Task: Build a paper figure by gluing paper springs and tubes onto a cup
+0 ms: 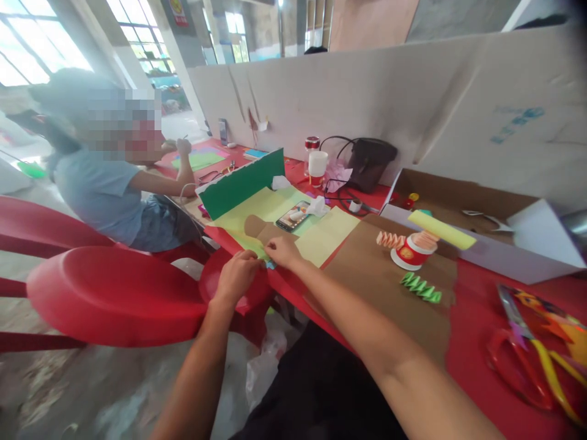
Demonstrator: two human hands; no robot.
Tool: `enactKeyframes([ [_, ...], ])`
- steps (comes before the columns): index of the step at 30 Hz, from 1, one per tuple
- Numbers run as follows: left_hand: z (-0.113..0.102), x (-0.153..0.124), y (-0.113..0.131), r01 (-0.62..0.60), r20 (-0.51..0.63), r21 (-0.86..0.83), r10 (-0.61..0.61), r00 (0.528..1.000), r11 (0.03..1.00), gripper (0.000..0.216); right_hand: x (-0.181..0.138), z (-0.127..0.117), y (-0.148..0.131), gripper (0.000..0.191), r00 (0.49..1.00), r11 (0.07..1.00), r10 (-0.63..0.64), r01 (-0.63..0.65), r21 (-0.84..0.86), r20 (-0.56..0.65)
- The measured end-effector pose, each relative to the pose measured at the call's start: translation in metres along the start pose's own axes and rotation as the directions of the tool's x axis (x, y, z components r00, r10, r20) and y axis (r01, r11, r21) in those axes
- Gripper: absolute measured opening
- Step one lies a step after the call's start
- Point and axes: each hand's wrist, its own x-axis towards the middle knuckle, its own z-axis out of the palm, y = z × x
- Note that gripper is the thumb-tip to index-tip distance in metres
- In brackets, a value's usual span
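Observation:
My left hand (237, 276) and my right hand (283, 250) meet at the near edge of the red table (472, 318), both pinching the edge of a stack of coloured paper sheets (270, 211). The top sheets are yellow and light green, with a bit of blue paper showing between my fingers. A brown paper cut-out (257, 227) lies on the sheets just beyond my right hand. A phone (293, 216) with a lit screen rests on the paper further back. A dark green sheet (241, 183) stands up behind.
Brown cardboard (389, 275) carries a red-and-white cup (410, 252), pink and green folded paper strips and a yellow strip. A cardboard box (481, 226), a black bag (369, 162), red scissors (518, 360) and red plastic chairs (114, 293) surround me. A person in a blue shirt (98, 189) works at the left.

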Motion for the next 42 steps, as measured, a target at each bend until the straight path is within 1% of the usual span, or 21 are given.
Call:
enactKeyframes([
  [1, -0.003, 0.003, 0.0, -0.101, 0.075, 0.073, 0.095, 0.993, 0.992, 0.024, 0.0, 0.0, 0.001, 0.018, 1.0, 1.0, -0.002, 0.002, 0.02, -0.003],
  [2, -0.005, 0.005, -0.001, -0.166, 0.129, 0.108, 0.152, 0.98, 0.98, 0.025, 0.0, 0.0, 0.002, 0.018, 1.0, 0.999, -0.004, 0.004, 0.041, -0.006],
  [3, -0.007, 0.008, -0.002, -0.188, 0.151, 0.107, 0.171, 0.974, 0.976, 0.023, 0.0, 0.001, 0.003, 0.018, 1.0, 0.998, -0.004, 0.004, 0.062, -0.008],
  [5, -0.005, 0.01, -0.004, -0.196, 0.157, 0.1, 0.179, 0.971, 0.976, 0.02, 0.0, 0.002, 0.005, 0.018, 1.0, 0.995, -0.003, 0.004, 0.104, -0.007],
  [7, -0.001, 0.012, -0.007, -0.185, 0.128, 0.107, 0.171, 0.977, 0.977, 0.019, -0.001, 0.003, 0.007, 0.017, 1.0, 0.99, -0.004, 0.004, 0.141, -0.005],
  [9, 0.003, 0.013, -0.01, -0.158, 0.073, 0.108, 0.15, 0.986, 0.982, 0.019, -0.001, 0.005, 0.009, 0.015, 1.0, 0.985, -0.004, 0.007, 0.17, -0.015],
  [12, 0.008, 0.018, -0.015, -0.122, -0.016, 0.086, 0.124, 0.992, 0.989, 0.019, -0.002, 0.005, 0.01, 0.015, 0.997, 0.981, -0.009, 0.023, 0.191, -0.072],
  [15, 0.009, 0.025, -0.016, -0.102, -0.078, 0.037, 0.105, 0.991, 0.994, 0.017, -0.004, 0.003, 0.009, 0.018, 0.993, 0.978, -0.058, 0.078, 0.194, -0.107],
  [17, 0.008, 0.029, -0.014, -0.089, -0.111, -0.006, 0.087, 0.99, 0.996, 0.016, -0.006, 0.002, 0.008, 0.014, 0.989, 0.974, -0.11, 0.126, 0.189, -0.096],
  [19, 0.008, 0.031, -0.01, -0.068, -0.152, -0.055, 0.059, 0.987, 0.996, 0.015, -0.007, 0.001, 0.006, 0.009, 0.986, 0.971, -0.143, 0.157, 0.181, -0.087],
  [21, 0.009, 0.029, -0.008, -0.029, -0.224, -0.107, 0.004, 0.975, 0.994, 0.015, -0.006, 0.002, 0.005, 0.01, 0.985, 0.971, -0.146, 0.161, 0.176, -0.094],
  [24, 0.017, 0.021, -0.01, 0.068, -0.351, -0.198, -0.135, 0.927, 0.978, 0.015, -0.003, 0.003, 0.006, 0.016, 0.987, 0.976, -0.117, 0.136, 0.17, -0.114],
  [26, 0.026, 0.016, -0.013, 0.128, -0.388, -0.276, -0.233, 0.892, 0.952, 0.011, -0.002, 0.003, 0.008, 0.017, 0.988, 0.98, -0.11, 0.126, 0.156, -0.11],
  [28, 0.035, 0.013, -0.016, 0.162, -0.387, -0.361, -0.305, 0.87, 0.918, 0.009, -0.005, 0.001, 0.009, 0.017, 0.988, 0.982, -0.122, 0.133, 0.134, -0.09],
  [31, 0.04, 0.015, -0.018, 0.163, -0.389, -0.463, -0.364, 0.846, 0.871, 0.014, -0.015, -0.001, 0.006, 0.014, 0.984, 0.981, -0.174, 0.177, 0.083, -0.05],
  [35, 0.031, 0.01, -0.017, 0.148, -0.451, -0.506, -0.407, 0.794, 0.85, 0.018, -0.028, 0.0, -0.007, 0.014, 0.974, 0.974, -0.225, 0.225, 0.016, -0.001],
  [38, 0.023, -0.003, -0.017, 0.18, -0.484, -0.491, -0.439, 0.757, 0.852, 0.019, -0.028, 0.003, -0.013, 0.015, 0.979, 0.979, -0.201, 0.201, 0.022, 0.01],
  [40, 0.023, -0.012, -0.016, 0.215, -0.455, -0.495, -0.462, 0.761, 0.842, 0.019, -0.023, 0.004, -0.011, 0.018, 0.988, 0.986, -0.154, 0.155, 0.057, -0.007],
  [42, 0.026, -0.017, -0.015, 0.253, -0.38, -0.517, -0.484, 0.788, 0.818, 0.019, -0.015, 0.005, -0.005, 0.022, 0.995, 0.988, -0.099, 0.1, 0.118, -0.014],
])
